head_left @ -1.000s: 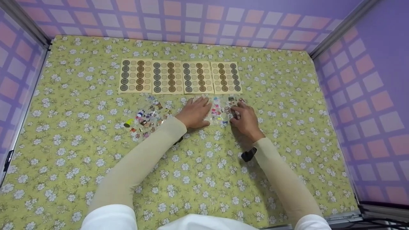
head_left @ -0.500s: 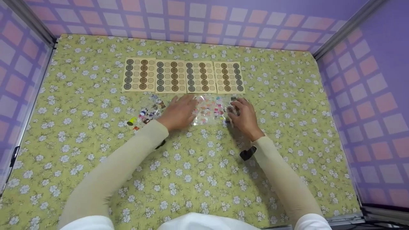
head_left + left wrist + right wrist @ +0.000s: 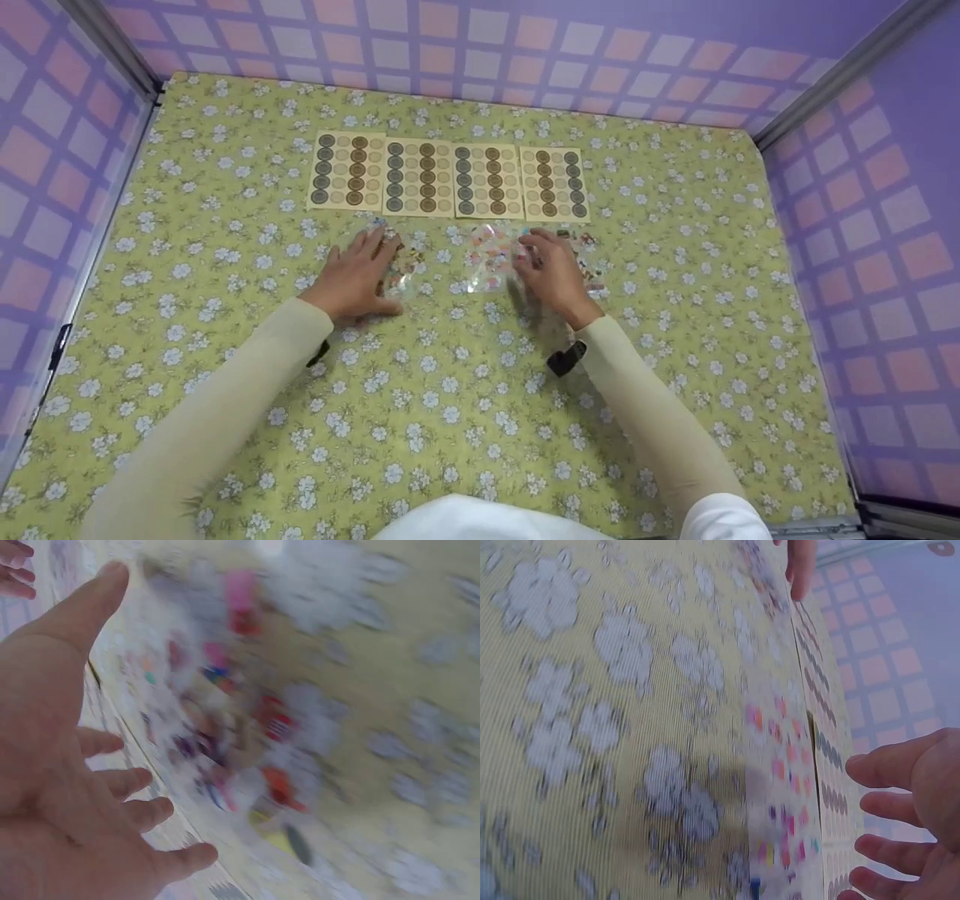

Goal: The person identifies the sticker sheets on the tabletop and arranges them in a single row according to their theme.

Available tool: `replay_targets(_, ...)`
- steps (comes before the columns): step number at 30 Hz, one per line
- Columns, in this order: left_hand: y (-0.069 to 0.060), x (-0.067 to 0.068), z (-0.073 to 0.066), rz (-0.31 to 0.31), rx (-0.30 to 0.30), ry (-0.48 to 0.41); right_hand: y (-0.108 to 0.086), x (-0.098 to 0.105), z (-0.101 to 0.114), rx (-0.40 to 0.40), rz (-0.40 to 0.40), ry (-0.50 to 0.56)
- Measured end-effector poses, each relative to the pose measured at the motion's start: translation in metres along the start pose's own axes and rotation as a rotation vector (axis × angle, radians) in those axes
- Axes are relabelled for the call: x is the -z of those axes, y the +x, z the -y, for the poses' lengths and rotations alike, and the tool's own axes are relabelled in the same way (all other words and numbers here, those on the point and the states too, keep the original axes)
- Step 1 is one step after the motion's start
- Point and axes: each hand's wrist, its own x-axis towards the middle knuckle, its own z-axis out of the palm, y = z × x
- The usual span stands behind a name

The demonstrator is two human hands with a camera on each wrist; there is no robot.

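The left hand, fingers spread, is over the left group of small colourful pieces, covering much of it. In the left wrist view the left hand is beside these blurred pieces, gripping none. The right hand, fingers slightly bent, is above a clear bag of pink and orange pieces; more small pieces lie at its right. In the right wrist view the right hand has separated fingers holding nothing visible, near the pink pieces. Whether its fingertips touch the bag is unclear.
Four cream sheets of round stickers lie side by side behind the hands. The flowered cloth covers the table, with purple checked walls at its back and sides. A yellow-and-dark piece lies at the edge of the left group.
The left hand has moved left, from the clear bags in the middle to over the left group. The right hand has shifted slightly left, uncovering pieces at its right. The head view has shifted a little.
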Motion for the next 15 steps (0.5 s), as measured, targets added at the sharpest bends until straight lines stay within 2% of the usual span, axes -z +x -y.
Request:
replay_targets(3,-0.006,-0.003,0.007,0.029,0.008,-0.013,0.005,-0.009,0.007,0.041,0.000,0.020)
replay_targets(6,-0.010,-0.005,0.011,0.033,0.021,-0.028,0.008,-0.020,0.016,0.047,0.027,0.036)
replay_targets(11,-0.015,-0.007,0.013,-0.016,0.013,-0.046,0.011,-0.036,0.034,0.064,0.101,0.121)
replay_targets(15,-0.018,-0.006,0.010,-0.051,0.010,-0.106,0.013,-0.047,0.047,0.059,0.167,0.171)
